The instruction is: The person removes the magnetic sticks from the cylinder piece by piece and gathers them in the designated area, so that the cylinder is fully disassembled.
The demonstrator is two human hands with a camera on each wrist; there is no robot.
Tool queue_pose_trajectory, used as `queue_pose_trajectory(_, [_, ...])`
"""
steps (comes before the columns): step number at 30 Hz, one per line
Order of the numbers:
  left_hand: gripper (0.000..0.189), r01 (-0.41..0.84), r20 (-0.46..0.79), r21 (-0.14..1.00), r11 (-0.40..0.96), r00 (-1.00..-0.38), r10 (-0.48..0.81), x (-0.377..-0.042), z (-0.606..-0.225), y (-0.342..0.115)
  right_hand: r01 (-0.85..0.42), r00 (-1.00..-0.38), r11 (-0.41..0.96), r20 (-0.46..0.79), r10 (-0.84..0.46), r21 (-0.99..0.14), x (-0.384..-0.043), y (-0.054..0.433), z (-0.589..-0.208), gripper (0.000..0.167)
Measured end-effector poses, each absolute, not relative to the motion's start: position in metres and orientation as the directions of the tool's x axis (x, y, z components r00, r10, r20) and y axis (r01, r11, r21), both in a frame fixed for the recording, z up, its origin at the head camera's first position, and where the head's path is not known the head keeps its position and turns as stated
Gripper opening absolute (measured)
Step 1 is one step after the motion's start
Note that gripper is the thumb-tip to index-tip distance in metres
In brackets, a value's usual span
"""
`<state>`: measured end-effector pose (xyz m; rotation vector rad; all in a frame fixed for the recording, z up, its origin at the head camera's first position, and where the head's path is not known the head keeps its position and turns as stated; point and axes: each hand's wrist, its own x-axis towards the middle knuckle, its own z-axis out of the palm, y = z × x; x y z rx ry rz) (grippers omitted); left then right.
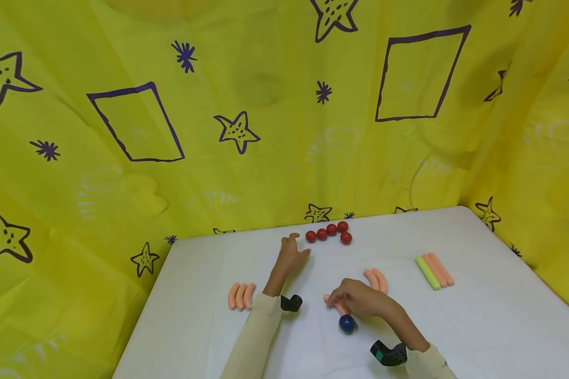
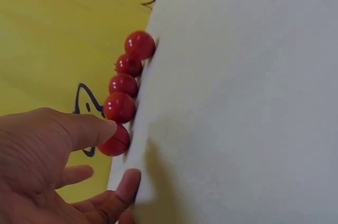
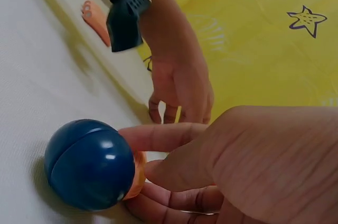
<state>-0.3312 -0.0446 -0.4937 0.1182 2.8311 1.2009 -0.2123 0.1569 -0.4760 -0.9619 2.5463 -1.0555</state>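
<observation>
My right hand (image 1: 360,299) holds an orange toy rod (image 1: 343,309) between thumb and fingers, low over the white table. A shiny blue ball (image 3: 90,166) sits at the rod's near end; in the right wrist view it covers most of the rod. My left hand (image 1: 291,258) reaches to the back of the table with fingers spread and nothing in its grasp. Just beyond it lies a group of several red balls (image 1: 332,230). In the left wrist view the thumb overlaps the nearest red ball (image 2: 115,142).
Three curved orange rods (image 1: 241,296) lie side by side at the left. Two more curved rods (image 1: 376,280) lie beyond my right hand. Farther right are a straight yellow-green rod (image 1: 428,273) and two straight orange rods (image 1: 441,269). A yellow patterned curtain (image 1: 275,179) hangs behind the table.
</observation>
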Motion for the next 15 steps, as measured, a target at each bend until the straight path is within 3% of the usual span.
queue_pose_trajectory(9, [0.052, 0.137, -0.073, 0.694, 0.706, -0.963, 0.258, -0.295, -0.481, -0.064, -0.449, -0.789, 0.590, -0.012, -0.614, -0.671, -0.212, 0.158, -0.474, 0.019])
queue_pose_trajectory(15, [0.043, 0.157, -0.128, 0.668, 0.728, -0.939, 0.320, -0.274, -0.474, -0.074, -0.404, -0.811, 0.586, -0.020, -0.584, -0.703, -0.211, 0.157, -0.477, 0.025])
